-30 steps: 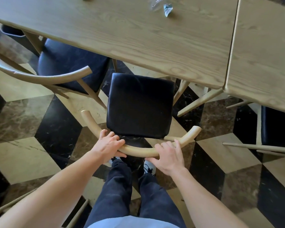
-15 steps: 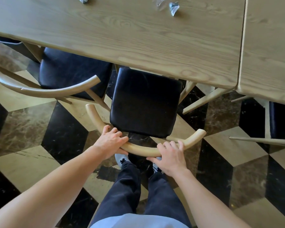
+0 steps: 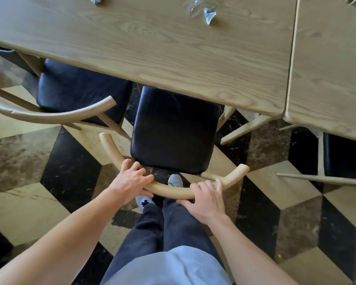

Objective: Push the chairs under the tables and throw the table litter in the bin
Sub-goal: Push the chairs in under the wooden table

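Observation:
A chair with a black seat (image 3: pixel 174 130) and a curved pale wooden backrest (image 3: pixel 171 191) stands in front of me, its front edge tucked under the wooden table (image 3: pixel 152 48). My left hand (image 3: pixel 132 181) grips the backrest left of centre. My right hand (image 3: pixel 207 199) grips it right of centre. Litter lies on the far part of the tabletop: a crumpled clear wrapper with a bluish scrap (image 3: pixel 209 14) and another scrap (image 3: pixel 95 0) at the top edge.
A second black-seated chair (image 3: pixel 78 93) stands to the left, partly under the table, its curved back (image 3: pixel 49 116) sticking out. A second table (image 3: pixel 329 64) adjoins on the right, with another chair (image 3: pixel 345 157) beneath it. The floor is checkered marble.
With both hands on the backrest, the chair has slid forward, so more of the black seat now lies under the table edge. I have stepped closer.

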